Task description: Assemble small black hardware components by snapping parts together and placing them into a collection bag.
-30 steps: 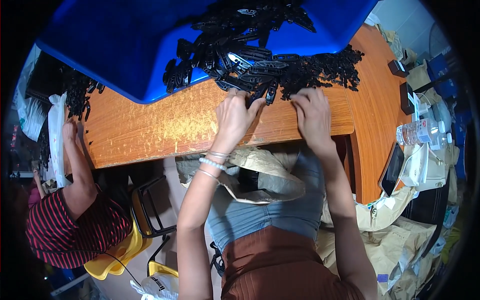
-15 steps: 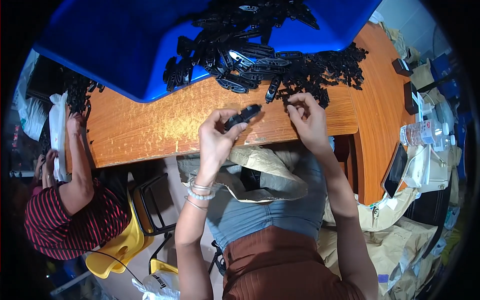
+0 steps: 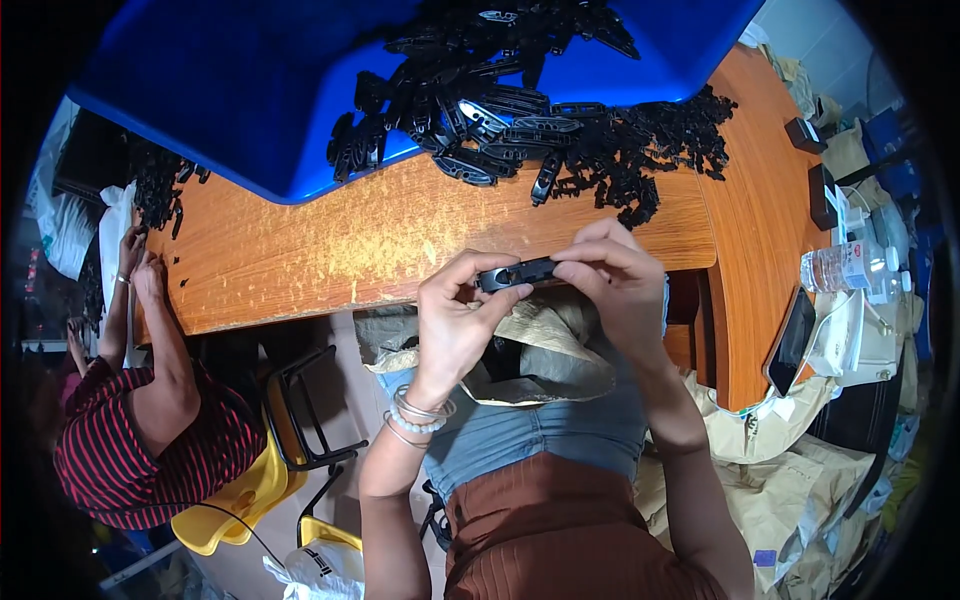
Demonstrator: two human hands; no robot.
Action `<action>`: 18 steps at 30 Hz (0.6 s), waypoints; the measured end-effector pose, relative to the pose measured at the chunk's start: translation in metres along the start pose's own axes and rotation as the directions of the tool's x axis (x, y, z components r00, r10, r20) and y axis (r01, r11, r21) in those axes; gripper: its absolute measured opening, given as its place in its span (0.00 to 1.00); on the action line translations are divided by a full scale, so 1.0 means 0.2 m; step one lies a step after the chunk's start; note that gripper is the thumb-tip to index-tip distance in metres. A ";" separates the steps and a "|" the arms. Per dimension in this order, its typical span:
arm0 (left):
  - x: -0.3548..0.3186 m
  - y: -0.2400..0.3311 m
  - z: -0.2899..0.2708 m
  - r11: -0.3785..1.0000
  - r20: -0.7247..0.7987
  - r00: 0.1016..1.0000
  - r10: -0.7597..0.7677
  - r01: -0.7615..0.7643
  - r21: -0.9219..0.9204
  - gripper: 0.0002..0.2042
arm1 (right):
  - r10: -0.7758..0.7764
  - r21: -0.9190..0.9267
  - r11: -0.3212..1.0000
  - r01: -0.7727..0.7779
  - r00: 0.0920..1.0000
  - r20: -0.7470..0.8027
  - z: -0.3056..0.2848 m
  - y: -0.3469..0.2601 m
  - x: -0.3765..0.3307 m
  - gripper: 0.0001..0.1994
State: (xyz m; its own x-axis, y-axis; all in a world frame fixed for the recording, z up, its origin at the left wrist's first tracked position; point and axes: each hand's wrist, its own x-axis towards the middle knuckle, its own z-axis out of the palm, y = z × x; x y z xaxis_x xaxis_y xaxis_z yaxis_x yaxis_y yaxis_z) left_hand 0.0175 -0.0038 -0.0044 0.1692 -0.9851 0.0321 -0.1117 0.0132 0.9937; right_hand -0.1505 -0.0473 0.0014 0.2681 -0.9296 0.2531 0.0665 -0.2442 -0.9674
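– My right hand (image 3: 618, 278) has left the pile of small black plastic parts (image 3: 645, 150) for the right end of the black plastic casing (image 3: 513, 274), which my left hand (image 3: 455, 318) has brought lower and closer to me

– How are you gripping it?

– Left thumb and fingers pinch its left end; the right fingertips close at the other end, though I can't tell whether they also hold a small part. It's at the table's front edge, above the open paper bag (image 3: 588, 378) on my lap

– How does it handle?

– Light and stiff, I'd judge, a bit slick on the smooth shell. I'd take it by the long sides near one end and go gently on any thin edges

– And further out?

– More black casings (image 3: 470, 165) spill from the blue bin (image 3: 235, 120) onto the wooden table (image 3: 310, 255); a water bottle (image 3: 832, 268) and a phone (image 3: 790, 342) sit to my right, a co-worker in a striped top (image 3: 150, 445) to my left
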 end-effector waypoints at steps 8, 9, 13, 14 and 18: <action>-0.02 0.04 -0.02 0.942 0.150 0.983 -0.104 0.146 -0.303 0.11 | -0.305 -0.432 0.854 0.290 0.952 0.037 0.02 0.05 -0.01 0.07; -0.02 0.04 -0.02 0.941 0.149 0.983 -0.104 0.145 -0.305 0.11 | -0.405 -0.490 0.775 0.399 0.909 0.099 0.01 0.05 -0.01 0.08; -0.02 0.02 -0.03 0.954 0.108 0.994 -0.031 0.062 -0.292 0.09 | -0.032 -0.193 0.981 0.032 0.999 -0.001 0.06 0.01 -0.03 0.12; -0.01 0.02 -0.04 0.974 0.107 0.994 0.015 0.010 -0.226 0.08 | 0.160 -0.106 0.983 -0.151 0.984 0.083 0.03 0.04 -0.03 0.13; -0.02 0.03 -0.06 0.992 0.168 0.986 -0.022 0.042 -0.118 0.08 | 0.283 -0.011 0.959 -0.284 0.949 0.139 0.03 0.06 -0.05 0.14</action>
State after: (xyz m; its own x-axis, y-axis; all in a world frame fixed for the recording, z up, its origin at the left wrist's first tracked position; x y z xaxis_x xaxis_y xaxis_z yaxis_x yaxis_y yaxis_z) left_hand 0.0276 0.0019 0.0020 0.0050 -1.0000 -0.0080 0.0121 -0.0080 0.9999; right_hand -0.1471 -0.0402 -0.0127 0.4071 -0.9128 -0.0337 -0.0231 0.0265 -0.9994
